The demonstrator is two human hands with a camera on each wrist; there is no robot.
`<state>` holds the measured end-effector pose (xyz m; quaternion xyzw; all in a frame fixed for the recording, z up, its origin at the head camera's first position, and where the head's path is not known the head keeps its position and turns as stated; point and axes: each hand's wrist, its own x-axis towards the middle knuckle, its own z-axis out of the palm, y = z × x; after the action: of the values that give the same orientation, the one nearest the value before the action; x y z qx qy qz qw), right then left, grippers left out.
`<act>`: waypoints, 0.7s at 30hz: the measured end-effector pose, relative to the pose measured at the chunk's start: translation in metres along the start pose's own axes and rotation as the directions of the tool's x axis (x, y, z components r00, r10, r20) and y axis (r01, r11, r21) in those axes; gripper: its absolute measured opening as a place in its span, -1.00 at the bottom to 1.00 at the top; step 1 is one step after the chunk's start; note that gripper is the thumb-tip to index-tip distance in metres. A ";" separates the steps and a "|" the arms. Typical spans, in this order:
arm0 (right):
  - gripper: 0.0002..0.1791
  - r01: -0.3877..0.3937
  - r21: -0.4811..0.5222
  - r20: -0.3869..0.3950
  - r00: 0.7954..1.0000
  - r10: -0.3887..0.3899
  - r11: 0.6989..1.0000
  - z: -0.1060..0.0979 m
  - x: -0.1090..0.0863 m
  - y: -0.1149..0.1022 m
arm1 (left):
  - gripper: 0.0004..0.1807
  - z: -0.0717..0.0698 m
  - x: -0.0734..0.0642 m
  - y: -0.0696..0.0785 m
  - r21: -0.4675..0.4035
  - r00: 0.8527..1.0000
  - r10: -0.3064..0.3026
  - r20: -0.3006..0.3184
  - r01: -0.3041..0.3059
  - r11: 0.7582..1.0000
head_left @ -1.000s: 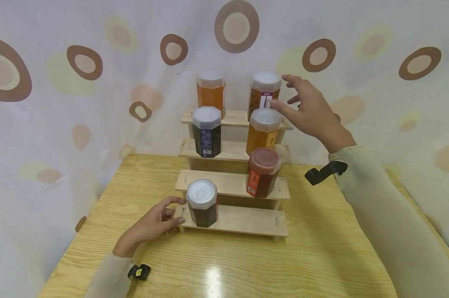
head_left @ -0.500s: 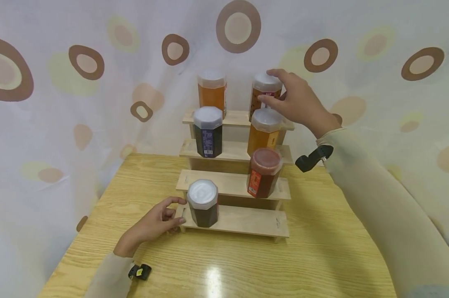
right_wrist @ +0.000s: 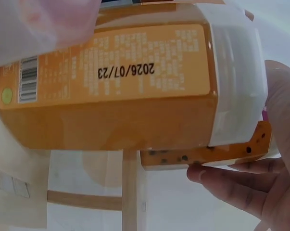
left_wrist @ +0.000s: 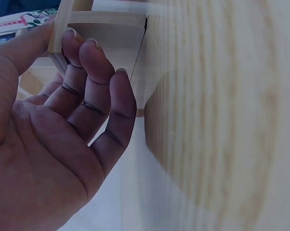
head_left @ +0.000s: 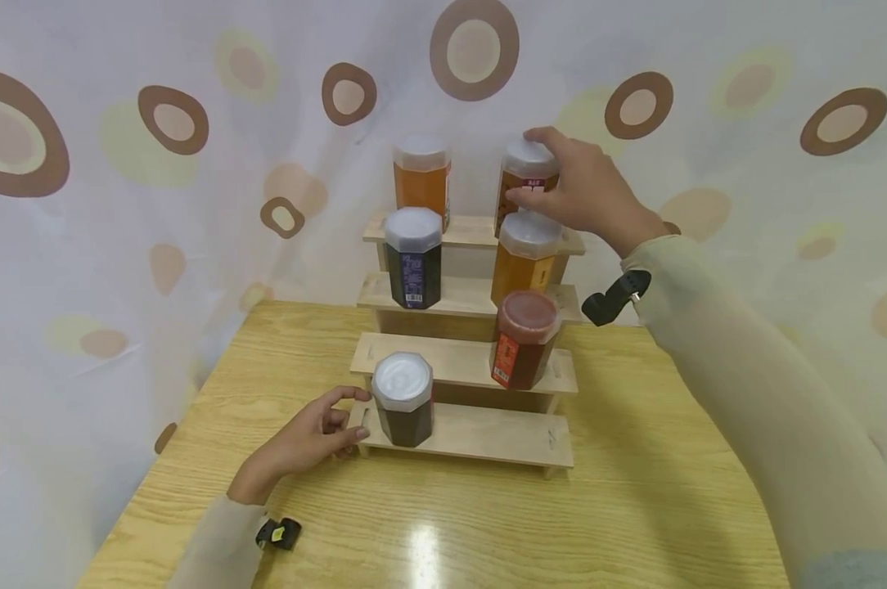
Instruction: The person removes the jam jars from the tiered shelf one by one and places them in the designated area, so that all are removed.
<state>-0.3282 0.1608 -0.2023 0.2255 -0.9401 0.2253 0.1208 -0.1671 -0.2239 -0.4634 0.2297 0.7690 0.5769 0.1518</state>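
A stepped wooden shelf point(head_left: 488, 429) carries several eight-sided plastic jars. At its top right, my right hand point(head_left: 587, 192) holds a brown jar with a purple label point(head_left: 513, 186): thumb across the front, index finger over the lid's edge. In the right wrist view, fingers point(right_wrist: 241, 190) lie along this speckled jar point(right_wrist: 253, 143), which is partly hidden behind an amber jar point(right_wrist: 135, 127). My left hand point(head_left: 303, 442) grips the left end of the lowest step, beside a dark jar with a pale lid point(head_left: 405, 421). The left wrist view shows fingers point(left_wrist: 96, 67) curled at the step's end.
An orange jar point(head_left: 421, 188) stands at the top left. Below it is a dark jar with a purple label point(head_left: 414, 274). A red-lidded jar point(head_left: 524, 352) sits on the third step. The wood-grain table point(head_left: 326, 523) meets a patterned cloth point(head_left: 193, 270) behind.
My right hand has moved left from beside the top-right jar to its front and lid and taken hold of it. The left hand has stayed at the lowest step's end.
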 end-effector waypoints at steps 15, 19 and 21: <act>-0.16 -0.079 0.028 -0.098 0.992 0.081 0.996 -0.012 -0.011 0.008 | -0.47 0.005 0.002 0.002 0.035 1.000 -0.007 -0.005 0.008 0.999; -0.15 -0.099 0.025 -0.112 0.989 0.101 0.995 -0.018 -0.014 0.012 | -0.47 0.005 0.002 0.003 0.030 1.000 -0.010 -0.007 0.011 0.999; -0.15 -0.098 0.005 -0.123 0.988 0.098 0.995 -0.021 -0.016 0.015 | -0.48 0.005 0.002 0.003 0.029 1.000 -0.009 -0.007 0.009 1.000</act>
<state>-0.3188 0.1880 -0.1949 0.1647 -0.9409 0.2441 0.1674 -0.1660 -0.2177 -0.4624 0.2265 0.7787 0.5660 0.1484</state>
